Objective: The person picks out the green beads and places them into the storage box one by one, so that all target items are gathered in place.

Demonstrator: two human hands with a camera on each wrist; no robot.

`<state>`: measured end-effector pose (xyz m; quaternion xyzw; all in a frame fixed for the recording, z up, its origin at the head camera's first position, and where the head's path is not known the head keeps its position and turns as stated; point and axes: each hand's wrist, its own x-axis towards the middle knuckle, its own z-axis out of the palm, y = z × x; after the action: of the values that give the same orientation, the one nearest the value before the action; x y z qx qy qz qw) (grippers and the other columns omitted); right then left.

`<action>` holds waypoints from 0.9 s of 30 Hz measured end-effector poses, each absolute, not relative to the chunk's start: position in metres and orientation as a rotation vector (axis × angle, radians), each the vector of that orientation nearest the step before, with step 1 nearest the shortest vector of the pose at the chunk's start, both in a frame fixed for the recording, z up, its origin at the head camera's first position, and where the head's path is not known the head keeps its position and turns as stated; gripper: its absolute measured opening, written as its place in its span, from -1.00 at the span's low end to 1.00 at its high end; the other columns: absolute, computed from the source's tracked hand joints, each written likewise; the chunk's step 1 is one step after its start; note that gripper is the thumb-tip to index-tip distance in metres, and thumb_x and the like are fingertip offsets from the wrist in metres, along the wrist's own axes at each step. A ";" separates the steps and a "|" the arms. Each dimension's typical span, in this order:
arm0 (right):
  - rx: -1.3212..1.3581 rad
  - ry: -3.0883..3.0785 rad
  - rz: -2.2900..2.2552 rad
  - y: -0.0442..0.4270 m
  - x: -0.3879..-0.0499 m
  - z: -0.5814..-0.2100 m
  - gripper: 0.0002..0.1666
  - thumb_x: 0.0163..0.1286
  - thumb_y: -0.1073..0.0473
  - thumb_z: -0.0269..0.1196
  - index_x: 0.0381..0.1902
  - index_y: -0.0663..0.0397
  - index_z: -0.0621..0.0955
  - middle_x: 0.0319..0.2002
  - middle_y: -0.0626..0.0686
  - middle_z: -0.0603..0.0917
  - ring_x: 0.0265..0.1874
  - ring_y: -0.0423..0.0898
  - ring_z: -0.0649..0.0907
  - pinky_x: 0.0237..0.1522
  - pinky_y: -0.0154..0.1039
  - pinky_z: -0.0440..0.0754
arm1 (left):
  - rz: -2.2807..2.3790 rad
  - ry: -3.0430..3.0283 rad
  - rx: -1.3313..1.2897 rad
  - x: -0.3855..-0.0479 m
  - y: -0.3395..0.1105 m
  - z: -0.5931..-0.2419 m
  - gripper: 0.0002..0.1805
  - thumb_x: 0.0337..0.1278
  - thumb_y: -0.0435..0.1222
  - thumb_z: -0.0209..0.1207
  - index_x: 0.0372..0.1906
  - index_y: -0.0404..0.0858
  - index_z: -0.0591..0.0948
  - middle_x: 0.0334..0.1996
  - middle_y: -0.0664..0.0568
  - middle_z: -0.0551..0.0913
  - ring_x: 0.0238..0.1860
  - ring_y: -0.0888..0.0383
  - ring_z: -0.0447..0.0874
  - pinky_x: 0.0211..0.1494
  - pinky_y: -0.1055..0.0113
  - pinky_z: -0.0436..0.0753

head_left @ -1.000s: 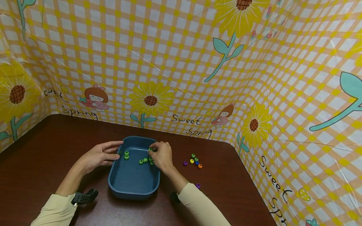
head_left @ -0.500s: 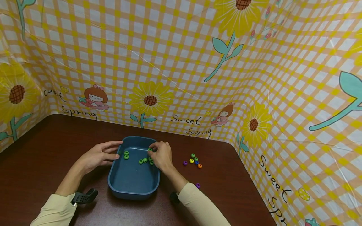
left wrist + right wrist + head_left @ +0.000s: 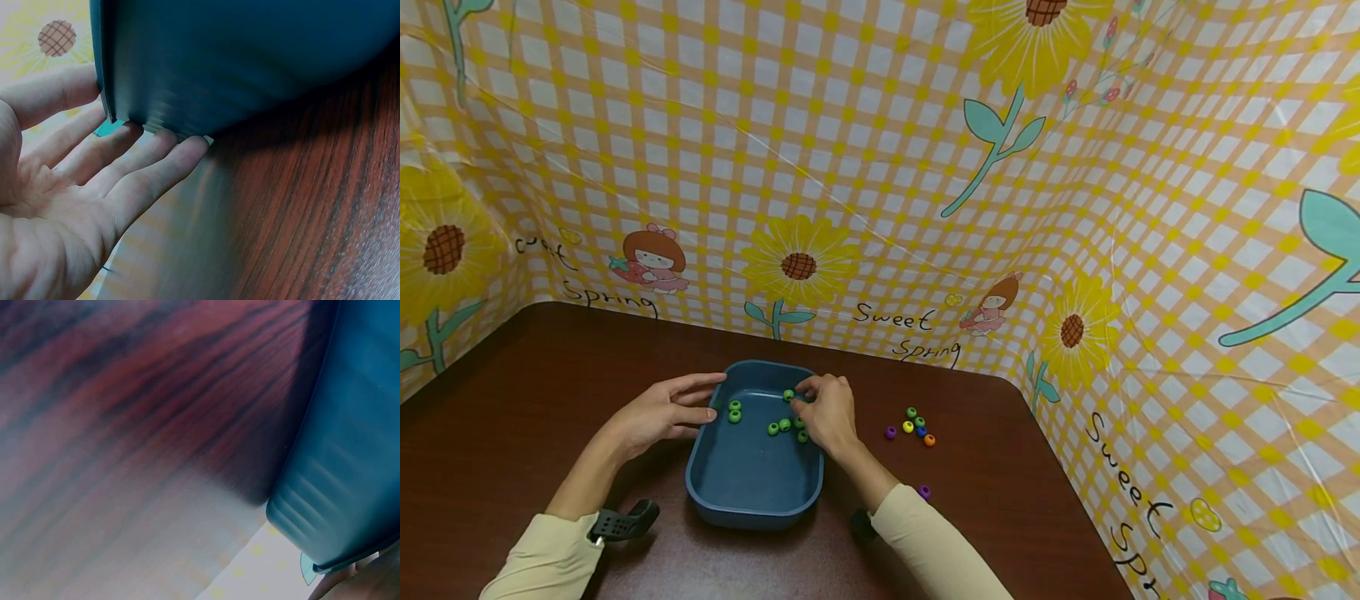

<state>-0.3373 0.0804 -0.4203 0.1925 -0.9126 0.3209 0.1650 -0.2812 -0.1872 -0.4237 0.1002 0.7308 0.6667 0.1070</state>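
Note:
A blue rectangular tray (image 3: 756,483) stands on the dark wooden table, with several green beads (image 3: 785,425) lying in it. My left hand (image 3: 655,417) rests its straight fingertips on the tray's left side; the left wrist view shows the fingers (image 3: 156,169) touching the outer wall. My right hand (image 3: 831,417) reaches over the right rim with loosely bent fingers. Just left of its fingertips, apart from them, is a single green bead (image 3: 788,395) near the tray's far end. Part of the right rim and perhaps some beads are hidden by this hand.
Right of the tray lies a loose group of beads: green, a yellow bead (image 3: 908,427), a blue bead (image 3: 922,432), an orange bead (image 3: 929,440) and a purple bead (image 3: 891,432). Another purple bead (image 3: 925,492) is nearer the right sleeve. A patterned cloth (image 3: 880,208) walls the table's back and sides.
The green bead between my right fingertips has come out of them and now sits slightly to the left in the tray. My left hand and the tray have stayed put.

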 end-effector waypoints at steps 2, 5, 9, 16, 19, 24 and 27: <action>0.550 -2.596 0.910 0.080 -0.338 -0.421 -0.80 0.13 0.22 0.51 -0.25 0.13 0.80 -0.36 0.13 0.74 -0.33 -0.08 0.50 -0.31 -0.27 0.44 | 1.962 2.151 0.298 -0.282 -0.188 -0.424 -0.24 0.37 -0.34 0.23 0.57 -0.30 0.19 0.50 -0.43 0.23 0.32 -0.31 0.53 0.15 0.00 0.70; 0.556 -2.588 0.901 0.080 -0.339 -0.421 -0.80 0.12 0.22 0.52 -0.26 0.11 0.80 -0.36 0.12 0.74 -0.33 -0.08 0.51 -0.31 -0.28 0.44 | 1.963 2.149 0.305 -0.282 -0.188 -0.424 -0.24 0.37 -0.34 0.23 0.57 -0.31 0.18 0.50 -0.43 0.23 0.32 -0.31 0.53 0.15 0.00 0.70; 0.544 -2.604 0.906 0.080 -0.338 -0.420 -0.80 0.13 0.21 0.51 -0.25 0.09 0.81 -0.34 0.13 0.75 -0.31 -0.07 0.52 -0.29 -0.28 0.44 | 1.966 2.145 0.307 -0.282 -0.188 -0.424 -0.24 0.37 -0.35 0.22 0.57 -0.31 0.19 0.50 -0.43 0.23 0.32 -0.30 0.54 0.15 0.00 0.70; 0.536 -2.612 0.922 0.080 -0.338 -0.420 -0.80 0.15 0.21 0.51 -0.24 0.10 0.81 -0.33 0.13 0.74 -0.29 -0.06 0.52 -0.27 -0.28 0.44 | 1.970 2.139 0.298 -0.281 -0.188 -0.424 -0.24 0.37 -0.36 0.21 0.57 -0.32 0.18 0.50 -0.43 0.23 0.32 -0.29 0.53 0.15 0.01 0.70; 0.538 -2.612 0.930 0.080 -0.337 -0.420 -0.80 0.15 0.21 0.51 -0.23 0.10 0.81 -0.33 0.13 0.75 -0.29 -0.06 0.53 -0.26 -0.27 0.44 | 1.968 2.137 0.310 -0.281 -0.187 -0.423 -0.24 0.37 -0.36 0.21 0.57 -0.33 0.17 0.50 -0.43 0.22 0.32 -0.29 0.54 0.15 0.01 0.70; 0.552 -2.600 0.948 0.081 -0.338 -0.418 -0.79 0.14 0.22 0.51 -0.23 0.11 0.80 -0.36 0.12 0.75 -0.29 -0.05 0.54 -0.27 -0.26 0.46 | 1.968 2.134 0.327 -0.280 -0.186 -0.422 -0.23 0.38 -0.35 0.22 0.58 -0.34 0.16 0.49 -0.45 0.22 0.32 -0.28 0.54 0.15 -0.01 0.70; 0.567 -2.597 0.989 0.082 -0.337 -0.416 -0.79 0.16 0.22 0.49 -0.21 0.12 0.80 -0.36 0.11 0.76 -0.28 -0.02 0.60 -0.25 -0.25 0.49 | 1.970 2.133 0.315 -0.279 -0.185 -0.422 -0.23 0.38 -0.34 0.22 0.58 -0.33 0.16 0.50 -0.43 0.23 0.31 -0.27 0.55 0.16 -0.02 0.70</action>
<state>-0.3371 0.0824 -0.4157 0.1976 -0.9050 0.3445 0.1522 -0.2792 -0.1853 -0.4216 0.1072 0.7258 0.6705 0.1103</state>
